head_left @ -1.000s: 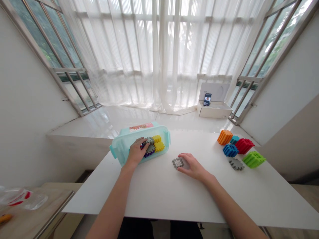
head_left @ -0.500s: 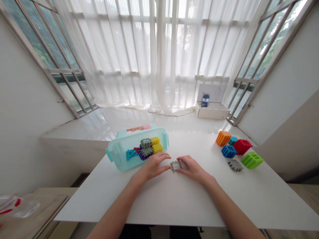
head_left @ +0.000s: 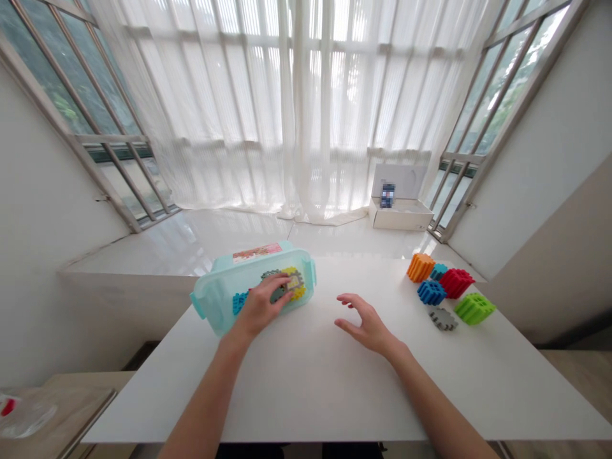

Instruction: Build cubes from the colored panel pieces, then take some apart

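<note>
My left hand [head_left: 264, 299] reaches over the light-teal plastic bin [head_left: 205, 290], a small grey toothed building tile [head_left: 295, 280] held at its fingertips. Beneath that tile lie yellow toothed blocks [head_left: 298, 294]. Farther left in the bin are blue toothed pieces [head_left: 238, 302], and more grey pieces are partly covered by my fingers. Over the white table, my right hand [head_left: 366, 322] hovers with thumb and fingers apart, holding nothing.
On the table's right side stand orange [head_left: 421, 268], teal, red [head_left: 456, 283], blue [head_left: 431, 292] and green [head_left: 475, 308] toothed blocks, beside a flat grey tile [head_left: 443, 319]. An open white box [head_left: 401, 217] rests on the sill behind. A clear plastic container [head_left: 29, 414] sits lower left.
My left hand has moved left from the table to above the bin, carrying the grey tile. My right hand has let go of the tile and stays over the table.
</note>
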Tool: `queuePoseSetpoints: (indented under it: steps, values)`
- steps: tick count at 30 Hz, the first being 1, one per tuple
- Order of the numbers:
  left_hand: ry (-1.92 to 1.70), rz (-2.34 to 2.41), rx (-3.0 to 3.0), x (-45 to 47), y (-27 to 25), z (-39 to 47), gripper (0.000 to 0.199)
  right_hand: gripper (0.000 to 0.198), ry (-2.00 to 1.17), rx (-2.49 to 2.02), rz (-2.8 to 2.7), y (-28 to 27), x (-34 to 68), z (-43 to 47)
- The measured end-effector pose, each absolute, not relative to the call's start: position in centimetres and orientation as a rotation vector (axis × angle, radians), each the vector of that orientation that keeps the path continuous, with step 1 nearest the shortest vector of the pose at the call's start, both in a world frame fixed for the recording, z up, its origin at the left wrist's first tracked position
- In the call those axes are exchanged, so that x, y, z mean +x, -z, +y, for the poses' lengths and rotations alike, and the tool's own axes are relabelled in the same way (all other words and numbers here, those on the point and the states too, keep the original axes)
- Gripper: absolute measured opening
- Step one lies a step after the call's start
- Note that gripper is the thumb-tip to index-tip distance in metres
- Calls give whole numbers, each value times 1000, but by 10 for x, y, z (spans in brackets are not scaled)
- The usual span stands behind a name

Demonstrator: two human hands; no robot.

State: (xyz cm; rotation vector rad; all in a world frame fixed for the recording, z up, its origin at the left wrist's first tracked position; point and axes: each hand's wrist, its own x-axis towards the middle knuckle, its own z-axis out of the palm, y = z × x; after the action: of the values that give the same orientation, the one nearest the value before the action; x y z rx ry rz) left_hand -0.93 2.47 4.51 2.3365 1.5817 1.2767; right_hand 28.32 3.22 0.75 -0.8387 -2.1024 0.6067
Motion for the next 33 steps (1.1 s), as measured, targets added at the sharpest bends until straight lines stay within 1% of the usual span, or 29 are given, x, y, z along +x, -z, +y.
queuePoseSetpoints:
  steps: [2, 4, 7, 10, 13, 16, 18, 20, 23, 26, 30, 33]
  values:
    - [-1214, 1802, 2326, -19, -52, 38, 27, 39, -545, -851, -2131, -13, 285, 29]
    - [-1024, 1947, 2341, -22, -57, 51, 26, 34, -463, -872, -2161, -21, 289, 23]
    - [-777, 2038, 2359, -16, -58, 65, 28, 23, -286, -969, -2121, -31, 309, 11]
    - [-651, 2076, 2374, -11, -54, 71, 32, 18, -70, -1165, -1930, -28, 353, 2]
    - [-603, 2078, 2462, -10, -50, 71, 34, 22, 126, -1434, -1715, -10, 411, -2]
    - [-668, 2091, 2524, -6, -52, 67, 35, 38, 206, -1702, -1608, 12, 456, 0]
    - [-802, 2091, 2520, -1, -55, 60, 35, 48, 178, -1847, -1603, 23, 471, 3]
    - [-981, 2051, 2512, 6, -56, 51, 31, 51, 154, -1939, -1626, 30, 476, 8]
    - [-1246, 1958, 2488, 13, -52, 38, 24, 46, 170, -1995, -1665, 36, 478, 13]
    - [-1392, 1826, 2479, 19, -44, 29, 21, 40, 182, -1975, -1672, 36, 476, 16]
    - [-1393, 1510, 2496, 35, -37, 19, 17, 35, 46, -1813, -1766, 31, 439, 11]
    - [-1197, 1218, 2503, 55, -30, 9, 16, 29, -134, -1595, -1959, 22, 380, 5]
